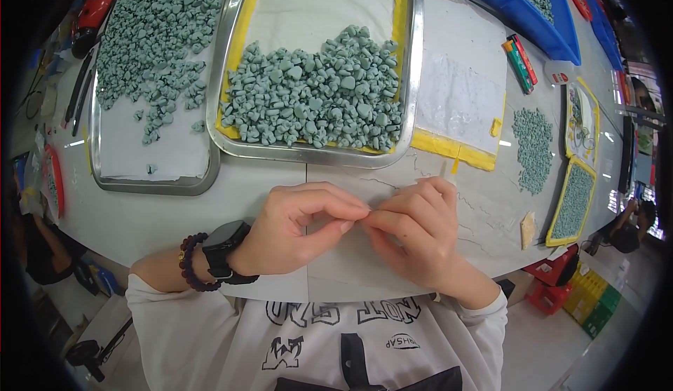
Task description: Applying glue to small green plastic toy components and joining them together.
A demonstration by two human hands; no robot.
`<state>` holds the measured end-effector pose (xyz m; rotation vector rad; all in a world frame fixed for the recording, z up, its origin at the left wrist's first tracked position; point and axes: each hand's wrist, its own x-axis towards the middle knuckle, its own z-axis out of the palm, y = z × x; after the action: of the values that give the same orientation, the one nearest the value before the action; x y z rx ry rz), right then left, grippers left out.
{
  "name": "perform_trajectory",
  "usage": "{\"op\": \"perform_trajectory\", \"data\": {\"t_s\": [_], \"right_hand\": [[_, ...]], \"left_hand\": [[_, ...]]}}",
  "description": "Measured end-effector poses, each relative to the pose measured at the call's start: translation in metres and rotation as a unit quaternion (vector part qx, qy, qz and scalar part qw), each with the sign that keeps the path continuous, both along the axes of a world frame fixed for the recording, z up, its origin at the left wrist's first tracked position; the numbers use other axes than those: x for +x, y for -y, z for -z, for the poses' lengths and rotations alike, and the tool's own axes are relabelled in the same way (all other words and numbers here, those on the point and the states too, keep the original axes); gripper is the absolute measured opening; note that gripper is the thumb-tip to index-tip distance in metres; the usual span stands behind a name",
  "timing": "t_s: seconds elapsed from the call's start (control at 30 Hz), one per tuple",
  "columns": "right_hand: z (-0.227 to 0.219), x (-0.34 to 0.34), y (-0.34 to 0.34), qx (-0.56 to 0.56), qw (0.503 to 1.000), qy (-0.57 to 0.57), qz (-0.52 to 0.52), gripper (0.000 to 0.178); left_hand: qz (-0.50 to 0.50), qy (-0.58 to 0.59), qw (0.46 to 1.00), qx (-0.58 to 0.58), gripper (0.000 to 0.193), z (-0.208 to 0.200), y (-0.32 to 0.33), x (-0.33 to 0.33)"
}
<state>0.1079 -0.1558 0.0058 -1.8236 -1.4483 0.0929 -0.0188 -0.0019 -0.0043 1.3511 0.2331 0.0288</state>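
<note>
My left hand (pixel 298 226) and my right hand (pixel 420 233) meet at the fingertips above the table's near edge. Thumb and fingers of each are closed in a pinch. Whatever lies between them is hidden or too small to make out. Just beyond the hands stands a metal tray (pixel 308 154) with yellow-taped inner edges, its nearer half covered by a heap of small grey-green pebble-like pieces (pixel 315 96). To the left, a second metal tray (pixel 154 185) bears more of these pieces (pixel 161 33), thinning out toward its white near part.
Right of the trays lie a white board with yellow tape (pixel 456 75), green and red markers (pixel 520 65) and a patch of smaller pieces (pixel 533 151). A yellow-edged tray (pixel 573 201) and blue bins (pixel 519 9) stand farther right. Dark pens (pixel 79 96) lie far left.
</note>
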Motion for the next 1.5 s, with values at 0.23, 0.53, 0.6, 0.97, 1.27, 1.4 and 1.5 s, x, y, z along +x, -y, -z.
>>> {"op": "perform_trajectory", "data": {"t_s": [0.23, 0.53, 0.6, 0.97, 1.27, 1.4, 1.5], "right_hand": [[-0.066, 0.002, 0.014, 0.213, 0.920, -0.320, -0.076, 0.023], [-0.159, -0.060, 0.003, 0.307, 0.831, -0.417, 0.204, 0.014], [-0.149, -0.044, 0.018, 0.301, 0.843, -0.433, 0.108, 0.014], [-0.138, -0.037, 0.035, 0.362, 0.843, -0.378, -0.127, 0.015], [-0.088, 0.017, 0.083, 0.217, 0.947, -0.223, -0.079, 0.044], [-0.039, 0.043, 0.071, -0.210, 0.977, 0.024, 0.043, 0.060], [-0.021, 0.041, 0.058, -0.197, 0.980, 0.027, -0.003, 0.056]], "left_hand": [[0.033, 0.084, 0.983, 0.161, 0.024, -0.035, -0.023, -0.009], [-0.118, 0.022, 0.763, 0.635, 0.026, -0.059, -0.097, -0.011], [-0.098, 0.104, 0.779, 0.610, 0.026, -0.075, -0.078, 0.013], [0.025, 0.035, 0.704, 0.709, 0.014, -0.014, -0.109, 0.145], [-0.034, 0.147, 0.910, 0.386, 0.014, -0.078, -0.064, 0.076], [0.238, 0.053, 0.965, 0.100, 0.020, -0.085, -0.024, 0.011], [0.161, -0.100, 0.974, -0.123, 0.022, -0.038, -0.009, 0.004]]}}
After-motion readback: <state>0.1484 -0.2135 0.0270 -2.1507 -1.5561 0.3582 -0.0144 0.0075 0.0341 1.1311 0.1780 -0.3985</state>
